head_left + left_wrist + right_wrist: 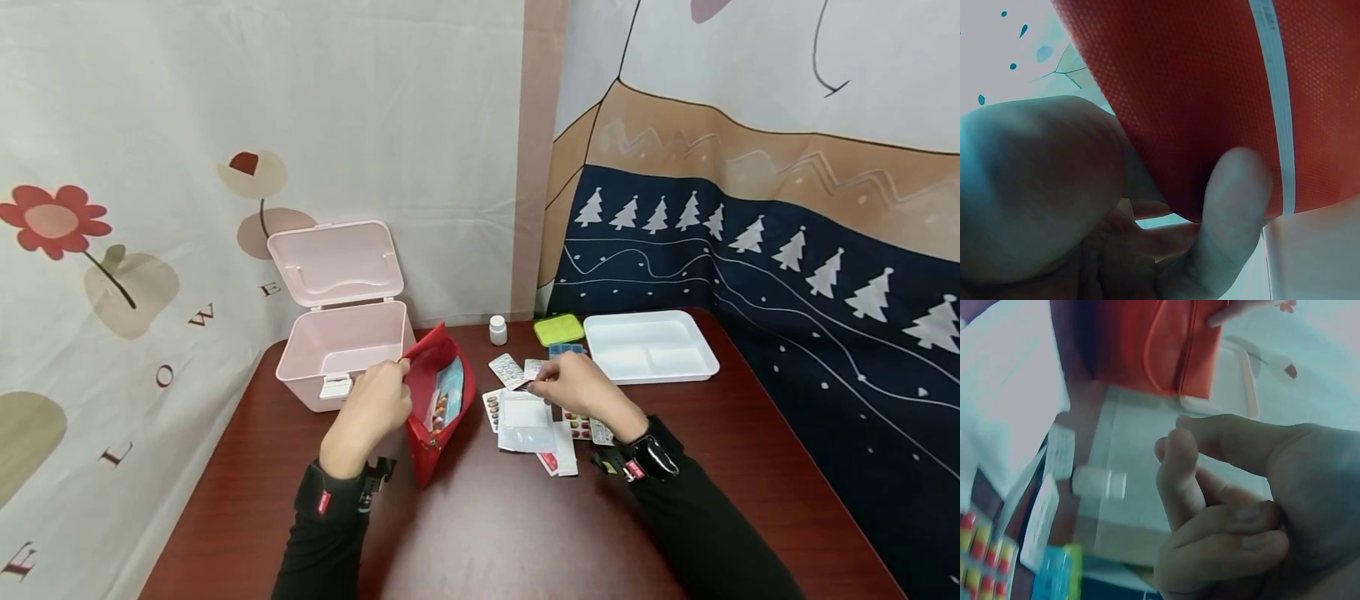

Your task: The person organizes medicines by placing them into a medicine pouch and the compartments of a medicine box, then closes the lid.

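Note:
My left hand (pixel 377 408) grips the upper edge of a red pouch (pixel 429 454), holding it tilted with its mouth spread. Inside lie a light-blue packet (pixel 452 385) and colourful pills in clear packaging. The left wrist view shows my thumb on the red fabric (pixel 1166 81) beside a pale strip. Over a pile of medicine packs hovers my right hand (pixel 581 385), fingers curled, thumb and forefinger tips together; the right wrist view shows nothing between them. Below it are a white-and-clear packet (pixel 525 421), blister packs (pixel 507 372) and a narrow white sachet (pixel 566 450).
A pink box (pixel 300 375) with its lid raised stands behind the pouch. Toward the back are a small white bottle (pixel 498 330), a yellow-green case lid (pixel 558 329), a blue pill case (pixel 564 350) and a white divided tray (pixel 651 372). Fabric backdrops (pixel 450 208) border the table.

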Demonstrator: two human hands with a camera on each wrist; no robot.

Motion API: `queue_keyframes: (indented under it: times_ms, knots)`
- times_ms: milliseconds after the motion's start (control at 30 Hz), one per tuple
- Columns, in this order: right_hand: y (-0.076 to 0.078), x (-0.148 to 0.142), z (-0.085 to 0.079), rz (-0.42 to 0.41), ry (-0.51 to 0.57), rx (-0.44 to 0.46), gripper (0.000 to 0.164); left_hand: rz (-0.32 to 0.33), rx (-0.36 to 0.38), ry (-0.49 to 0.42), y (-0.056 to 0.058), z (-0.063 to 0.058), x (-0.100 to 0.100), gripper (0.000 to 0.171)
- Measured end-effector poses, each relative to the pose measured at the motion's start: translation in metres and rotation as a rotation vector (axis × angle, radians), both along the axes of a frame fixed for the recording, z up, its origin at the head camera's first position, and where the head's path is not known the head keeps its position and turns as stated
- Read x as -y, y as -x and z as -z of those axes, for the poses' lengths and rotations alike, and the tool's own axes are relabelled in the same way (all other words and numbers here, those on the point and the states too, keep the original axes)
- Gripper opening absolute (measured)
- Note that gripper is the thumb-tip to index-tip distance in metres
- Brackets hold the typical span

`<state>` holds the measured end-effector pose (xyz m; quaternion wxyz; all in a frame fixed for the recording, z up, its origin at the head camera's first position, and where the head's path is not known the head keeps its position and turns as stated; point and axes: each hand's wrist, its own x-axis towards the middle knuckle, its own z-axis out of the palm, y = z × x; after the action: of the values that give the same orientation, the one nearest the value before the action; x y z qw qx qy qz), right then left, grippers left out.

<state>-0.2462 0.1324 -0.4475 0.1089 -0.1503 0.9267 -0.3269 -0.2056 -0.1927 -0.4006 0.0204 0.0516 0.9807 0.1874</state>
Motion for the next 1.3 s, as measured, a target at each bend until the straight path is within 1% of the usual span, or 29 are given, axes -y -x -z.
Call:
queue_keyframes:
  times_ms: [133,233,300,433,500,567,733,833,1000,1300]
  knots:
    - [-0.003,-0.018,0.011,-0.006,-0.01,0.019,0.021,0.0,-0.003,0.001,0.0,0.001,-0.001,0.032]
    - [-0.004,-0.03,0.023,-0.043,-0.043,0.034,0.019,-0.002,-0.002,0.001,0.0,0.002,-0.001,0.031]
    - [-0.004,-0.037,0.03,-0.082,-0.07,0.042,0.017,0.0,-0.005,0.002,0.0,0.002,-0.001,0.03]
    - [-0.004,-0.046,0.039,-0.188,-0.136,0.046,0.011,0.002,-0.012,0.01,-0.001,0.002,0.0,0.03]
    - [-0.004,-0.048,0.042,-0.239,-0.172,0.027,0.011,0.002,-0.013,0.015,-0.001,0.002,0.0,0.031]
    - [-0.004,-0.049,0.044,-0.263,-0.201,-0.009,0.012,0.002,-0.012,0.018,-0.001,0.001,0.001,0.031]
    - [-0.004,-0.047,0.047,-0.248,-0.238,-0.068,0.009,0.005,-0.011,0.015,-0.001,0.001,0.001,0.035]
    - [-0.003,-0.046,0.049,-0.242,-0.252,-0.074,0.007,0.005,-0.009,0.013,-0.001,0.002,0.001,0.037]
    - [-0.003,-0.044,0.052,-0.244,-0.259,-0.058,0.004,0.009,-0.015,0.015,0.0,0.001,0.002,0.037]
    - [-0.004,-0.044,0.05,-0.246,-0.219,-0.059,0.017,0.006,-0.012,0.013,0.001,0.0,0.002,0.036]
